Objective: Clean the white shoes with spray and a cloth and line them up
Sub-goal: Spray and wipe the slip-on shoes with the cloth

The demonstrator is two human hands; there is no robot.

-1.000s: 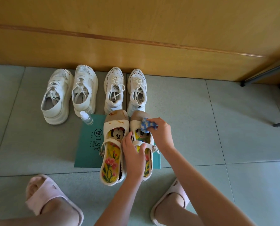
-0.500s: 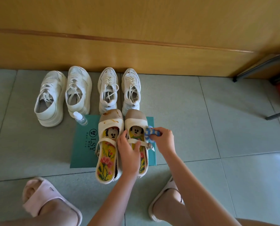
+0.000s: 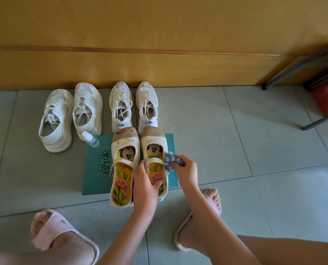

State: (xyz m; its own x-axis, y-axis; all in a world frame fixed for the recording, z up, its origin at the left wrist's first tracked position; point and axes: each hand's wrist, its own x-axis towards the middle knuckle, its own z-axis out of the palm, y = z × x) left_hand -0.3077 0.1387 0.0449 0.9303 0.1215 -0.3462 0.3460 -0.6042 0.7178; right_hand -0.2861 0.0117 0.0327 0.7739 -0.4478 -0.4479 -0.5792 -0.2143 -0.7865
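Widest thing on my feed is the wooden wall panel (image 3: 159,35) across the top, and below it the pale green floor tiles (image 3: 245,146). A teal sheet marked LSY (image 3: 97,169) lies flat on the tiles in the middle.

Lined up against the wall are a chunky white sneaker pair (image 3: 55,121) on the left and a laced white sneaker pair (image 3: 121,108) just beside it, toes to the wall.

Nearer to me, two cream strap shoes with cartoon insoles sit side by side on the teal sheet, their toes touching the laced pair's heels. The left strap shoe (image 3: 124,163) has brown smears on its toe band. The right strap shoe (image 3: 153,142) is the one I'm working on.

Pink slippers (image 3: 61,232) are on the person's feet at the bottom of the view.

The left grip (image 3: 145,186) clasps the right strap shoe's inner wall, thumb down on the flowered insole. The right grip (image 3: 186,169) is curled round a blue-and-white cloth (image 3: 172,159), pressing it to that shoe's outer side by the strap.

The clear spray bottle (image 3: 91,139) sits at the sheet's far-left corner, close to the chunky pair, with neither grip on it.
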